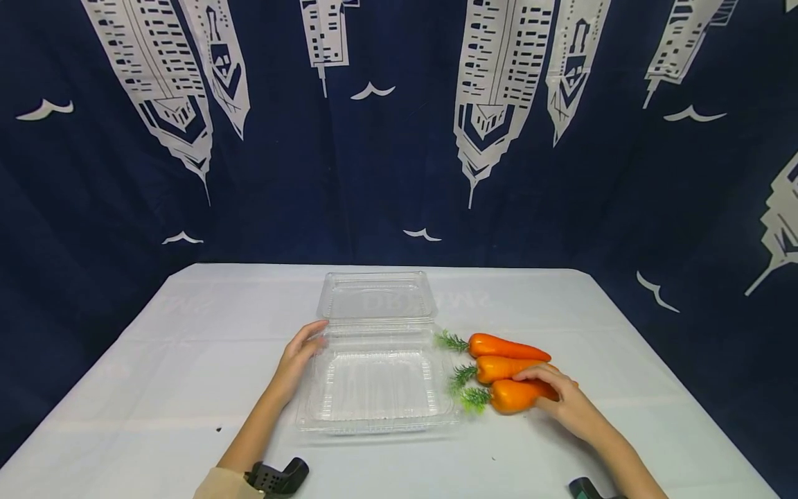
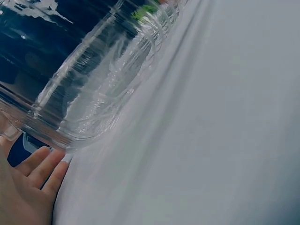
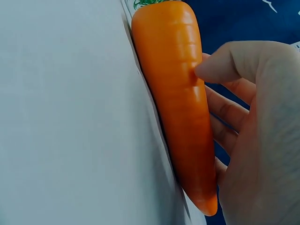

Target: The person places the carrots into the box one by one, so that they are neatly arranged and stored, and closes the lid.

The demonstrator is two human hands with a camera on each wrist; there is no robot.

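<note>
A clear plastic clamshell container (image 1: 377, 423) lies opened on the white table, its lid (image 1: 382, 277) folded back toward the far side. My left hand (image 1: 299, 360) holds its left edge near the hinge. From the left wrist, that hand (image 2: 33, 187) shows with fingertips against the container's outer side (image 2: 93, 112). On the right, my right hand (image 1: 561, 402) grips the nearest orange carrot (image 1: 511, 396) from above. In the right wrist view, the thumb presses one side of this carrot (image 3: 173, 84) and the fingers lie behind it.
Beyond the gripped carrot lie a middle carrot (image 1: 495, 369) and a far carrot (image 1: 505, 346), side by side, green tops toward the container. A dark blue curtain (image 1: 374, 173) with white building prints hangs behind the white table (image 1: 206, 388).
</note>
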